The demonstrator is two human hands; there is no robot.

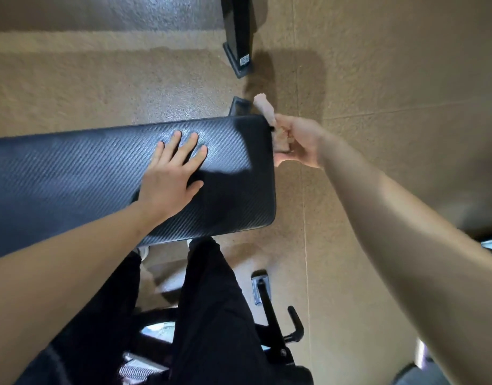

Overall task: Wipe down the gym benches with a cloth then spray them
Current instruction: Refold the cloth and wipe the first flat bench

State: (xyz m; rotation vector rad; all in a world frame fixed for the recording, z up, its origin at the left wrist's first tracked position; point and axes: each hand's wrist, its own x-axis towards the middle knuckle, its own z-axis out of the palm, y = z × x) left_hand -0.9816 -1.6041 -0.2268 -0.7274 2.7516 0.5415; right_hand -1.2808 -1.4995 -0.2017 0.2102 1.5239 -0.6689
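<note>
While the right hand (299, 144) curls tight round a bunched beige cloth (264, 108), which looks soft, light and easily wadded and so is best taken in a full fist, it sits just off the end edge of the gym bench (72, 179); the left hand (170, 179) lies flat, fingers spread, on its black textured top, probably firm, heavy and steady under a wipe

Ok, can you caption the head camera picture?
Left hand flat on the black bench, right hand holding a cloth at its end.
</note>
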